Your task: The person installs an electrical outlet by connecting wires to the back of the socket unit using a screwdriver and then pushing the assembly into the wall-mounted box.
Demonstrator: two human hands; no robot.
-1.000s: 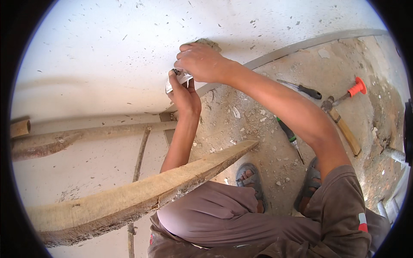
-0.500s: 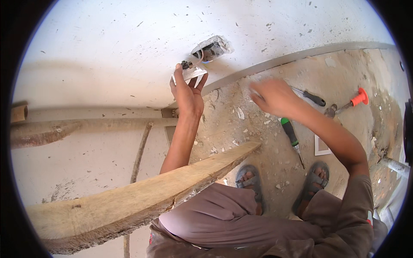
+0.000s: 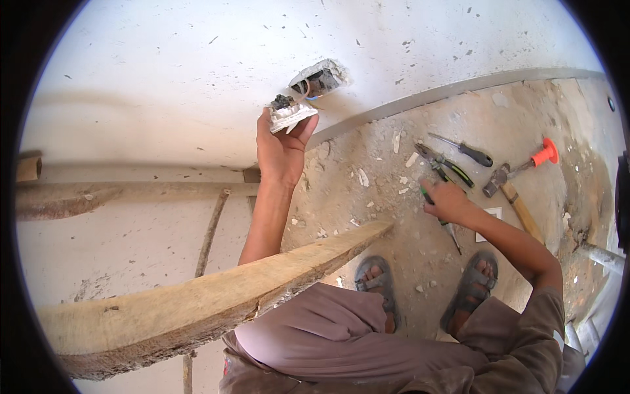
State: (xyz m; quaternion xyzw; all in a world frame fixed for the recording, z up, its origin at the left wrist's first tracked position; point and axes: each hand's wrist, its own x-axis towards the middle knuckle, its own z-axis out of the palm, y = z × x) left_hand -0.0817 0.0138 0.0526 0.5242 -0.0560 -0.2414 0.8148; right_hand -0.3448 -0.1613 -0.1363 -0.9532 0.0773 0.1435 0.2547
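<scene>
My left hand (image 3: 279,141) holds a white electrical fitting (image 3: 291,115) with dark terminals on its back, just below a rough rectangular recess (image 3: 319,81) in the white wall; a thin wire runs between them. My right hand (image 3: 448,202) is on a green-handled screwdriver (image 3: 449,230) lying on the floor, fingers closed around its handle. Just above that hand lie pliers (image 3: 460,173) with black and green grips.
A dark-handled screwdriver (image 3: 475,153), a hammer (image 3: 520,206), a red-gripped chisel (image 3: 545,152) and a white frame (image 3: 494,215) lie on the dusty floor (image 3: 344,190). A wooden plank (image 3: 164,299) crosses before my knees. Pipes (image 3: 600,257) stand at right.
My right hand has left the fitting at the wall, moved down right and closed on the green screwdriver, uncovering the recess. My left hand still holds the fitting.
</scene>
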